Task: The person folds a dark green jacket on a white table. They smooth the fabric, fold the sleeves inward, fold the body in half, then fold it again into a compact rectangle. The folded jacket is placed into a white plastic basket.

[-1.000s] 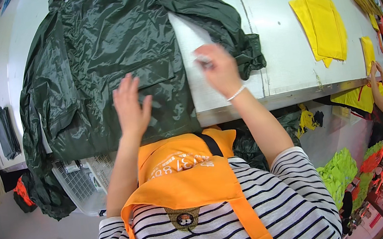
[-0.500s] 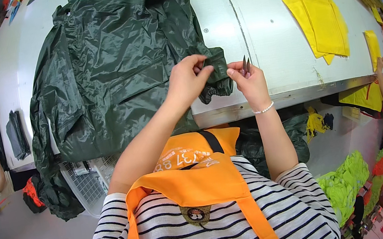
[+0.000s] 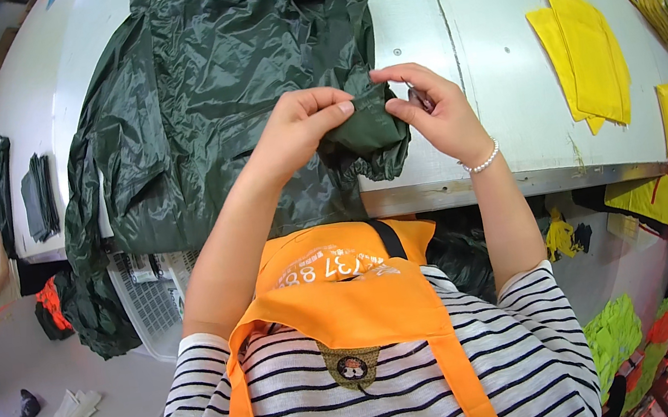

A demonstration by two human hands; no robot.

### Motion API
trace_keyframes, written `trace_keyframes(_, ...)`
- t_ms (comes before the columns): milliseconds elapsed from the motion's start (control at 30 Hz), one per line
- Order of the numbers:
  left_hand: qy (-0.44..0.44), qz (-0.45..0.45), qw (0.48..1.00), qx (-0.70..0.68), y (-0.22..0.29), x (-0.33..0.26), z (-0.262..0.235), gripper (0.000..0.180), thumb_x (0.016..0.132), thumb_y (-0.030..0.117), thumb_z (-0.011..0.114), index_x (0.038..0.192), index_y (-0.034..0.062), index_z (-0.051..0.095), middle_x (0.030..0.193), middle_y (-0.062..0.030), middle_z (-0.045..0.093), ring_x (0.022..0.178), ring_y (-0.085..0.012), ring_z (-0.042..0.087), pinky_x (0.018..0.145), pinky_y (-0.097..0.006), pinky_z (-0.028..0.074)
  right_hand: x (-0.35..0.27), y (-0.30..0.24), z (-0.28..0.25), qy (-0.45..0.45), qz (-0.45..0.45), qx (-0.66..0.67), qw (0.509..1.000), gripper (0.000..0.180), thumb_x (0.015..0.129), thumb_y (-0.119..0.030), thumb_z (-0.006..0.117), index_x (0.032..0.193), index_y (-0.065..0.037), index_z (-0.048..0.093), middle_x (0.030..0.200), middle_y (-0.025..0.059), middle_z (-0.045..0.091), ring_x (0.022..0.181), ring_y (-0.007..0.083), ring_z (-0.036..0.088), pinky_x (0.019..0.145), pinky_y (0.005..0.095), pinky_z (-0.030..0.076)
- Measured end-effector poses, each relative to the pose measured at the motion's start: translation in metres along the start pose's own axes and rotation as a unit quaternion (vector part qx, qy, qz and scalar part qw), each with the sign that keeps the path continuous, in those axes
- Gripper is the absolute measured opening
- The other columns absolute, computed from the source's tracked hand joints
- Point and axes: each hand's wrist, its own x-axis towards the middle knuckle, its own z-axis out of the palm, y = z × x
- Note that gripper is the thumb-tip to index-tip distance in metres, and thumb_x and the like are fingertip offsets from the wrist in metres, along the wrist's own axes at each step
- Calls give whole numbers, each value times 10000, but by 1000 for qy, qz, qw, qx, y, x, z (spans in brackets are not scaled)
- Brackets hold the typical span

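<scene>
Dark green jacket [image 3: 225,112] lies spread on the white surface [image 3: 496,81], its elastic cuff [image 3: 370,130] lifted just above the near edge. Left hand [image 3: 301,131] & right hand [image 3: 440,110] both pinch that cuff, fingers clamped on the fabric from either side. Right hand also seems to hold a small dark tool, prob. a thread snip; too small to tell. Step in hand looks like inspecting/trimming the cuff. Next move likely calls for keeping the fabric taut and a careful snip close to the seam. Yellow fabric pieces [image 3: 583,55] sit far right, well apart.
</scene>
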Motion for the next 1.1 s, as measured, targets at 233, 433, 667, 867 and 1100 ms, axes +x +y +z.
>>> trace_keyframes(233, 68, 47, 994, -73, 5, -9, -12, 131, 925, 119, 528, 941, 20, 612, 837, 43, 629, 760, -17, 552, 708, -180, 436, -15, -27, 6, -25, -84, -53, 995, 363, 702, -116, 803, 1017, -61, 631, 1011, 13, 557, 549, 30, 390, 478, 164, 334)
trace_keyframes(433, 222, 245, 925, 186, -1, -7, 11, 327, 778, 97, 649, 1077, 11, 547, 1068, -76, 584, 1015, -150, 529, 901, -298, 414, -13, -21, 36, 99, -149, -120, 976, 243, 719, -18, 742, 939, -38, 639, 964, 48, 590, 663, 109, 606, 538, 218, 491)
trace_keyframes(667, 104, 273, 884, 366, -31, -26, 32, 532, 667, 100, 737, 1137, 19, 500, 1082, -137, 551, 997, -289, 555, 877, -356, 446, -1, -9, 35, 194, -88, -51, 976, 62, 825, 23, 625, 871, -16, 638, 836, 21, 618, 556, 48, 420, 501, 188, 354)
trace_keyframes(867, 107, 246, 853, 447, -66, -29, 22, 454, 719, 121, 729, 1120, 47, 527, 1098, -128, 570, 1032, -334, 546, 884, -383, 442, -46, 61, -8, 275, 48, -232, 932, 262, 834, 16, 549, 1087, -5, 614, 1016, 95, 603, 705, 108, 522, 563, 214, 426)
trace_keyframes(1100, 38, 254, 867, 427, -93, -22, 64, 367, 754, 165, 707, 1097, 81, 604, 1063, -107, 615, 1000, -303, 588, 838, -378, 494, -99, 103, 15, 195, 414, 216, 863, 401, 826, -181, 707, 1160, 1, 579, 663, -67, 494, 419, 15, 339, 358, 210, 224)
